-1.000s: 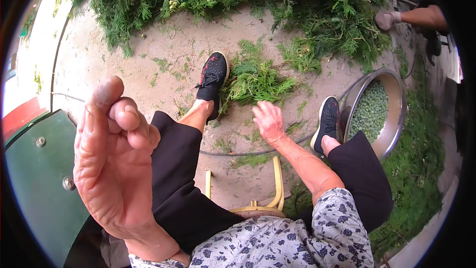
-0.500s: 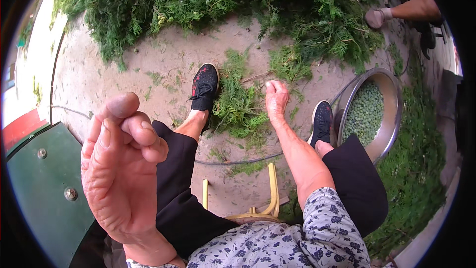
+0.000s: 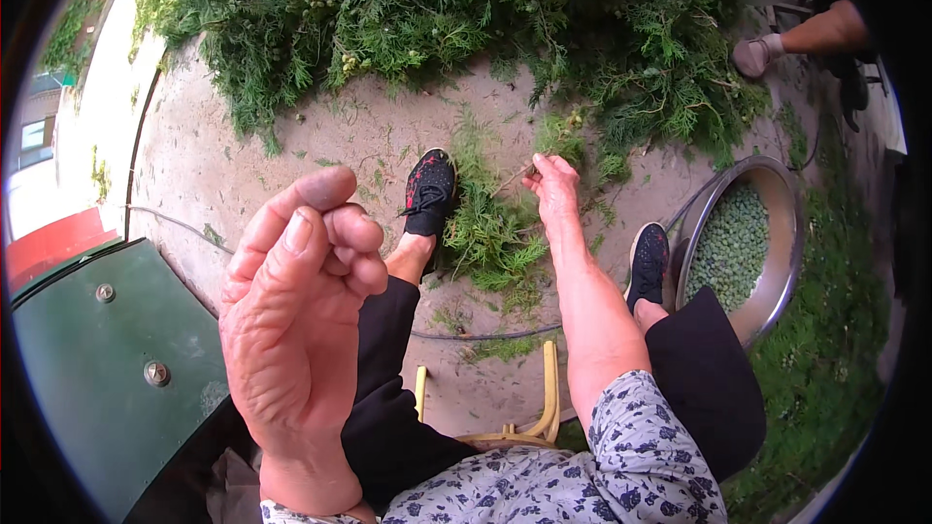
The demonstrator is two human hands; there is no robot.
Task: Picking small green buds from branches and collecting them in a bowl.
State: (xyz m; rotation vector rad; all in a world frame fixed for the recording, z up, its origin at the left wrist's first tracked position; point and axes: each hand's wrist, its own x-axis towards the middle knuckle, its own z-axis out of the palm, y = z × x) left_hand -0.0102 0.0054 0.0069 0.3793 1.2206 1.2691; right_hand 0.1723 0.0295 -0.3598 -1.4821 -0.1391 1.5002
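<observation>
My left hand (image 3: 301,320) is raised close to the camera, palm toward me. Its fingers curl in against the thumb, and I see nothing between them. Farther out, low over the ground between my feet, my right hand (image 3: 556,192) is closed in a pinch at a thin twig. A blurred green evergreen sprig (image 3: 561,136) shows just beyond its fingertips; the exact grip is too small to make out. Loose evergreen clippings (image 3: 490,238) lie on the ground left of this hand, beside my left shoe (image 3: 430,192).
A big heap of evergreen branches (image 3: 408,24) spans the far side. A metal basin (image 3: 788,233) holding small green cones (image 3: 728,243) stands right of my right shoe (image 3: 649,257). Green panel (image 3: 116,369) at left; cable (image 3: 476,337) across the ground. Another person's foot (image 3: 755,55) is far right.
The view has shifted, so the ground and basin sit lower and farther right. A green sprig by my right hand has moved and blurred. My left hand keeps its curled shape.
</observation>
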